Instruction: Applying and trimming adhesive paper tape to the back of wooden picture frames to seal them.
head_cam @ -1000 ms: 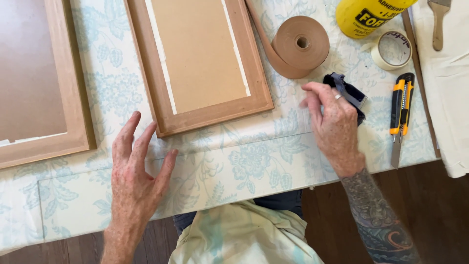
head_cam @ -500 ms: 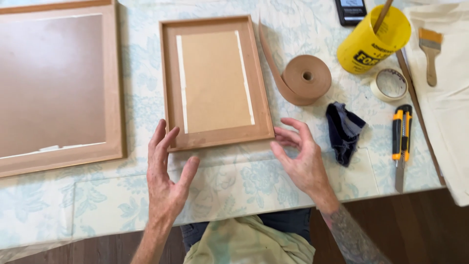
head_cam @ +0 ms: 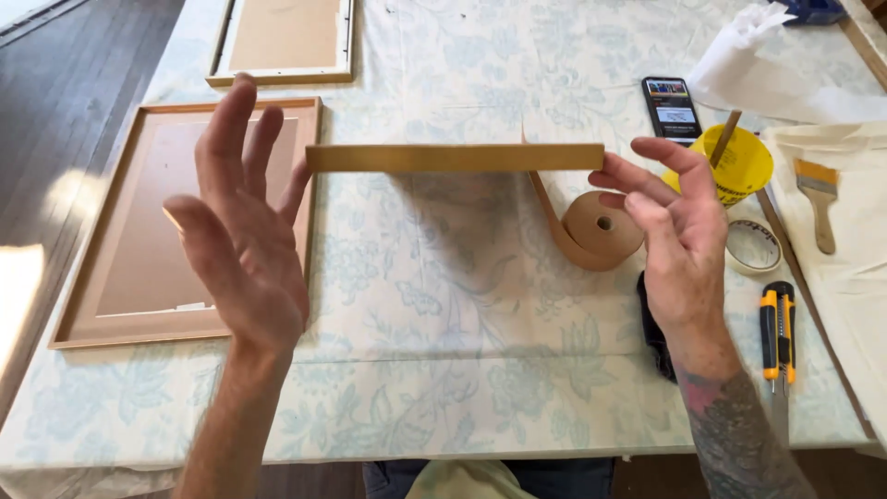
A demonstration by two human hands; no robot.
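Note:
A small wooden picture frame [head_cam: 453,157] is held up above the table, seen edge-on as a flat brown bar. My left hand [head_cam: 242,231] presses its left end with the fingers spread. My right hand [head_cam: 674,236] holds its right end with the fingertips. Both palms face each other with the frame between them. Below and behind the frame lies a roll of brown paper tape [head_cam: 601,229] with a loose strip curling up.
A larger wooden frame [head_cam: 139,222] lies face down at left, another frame [head_cam: 282,42] at the far edge. At right are a phone [head_cam: 672,106], yellow cup [head_cam: 735,164], clear tape ring [head_cam: 753,246], brush [head_cam: 819,199], utility knife [head_cam: 776,333] and dark cloth [head_cam: 654,337].
Both hands have lifted the small frame off the floral tablecloth and turned it edge-on. The right hand had left the dark cloth earlier. The view has shifted further up the table.

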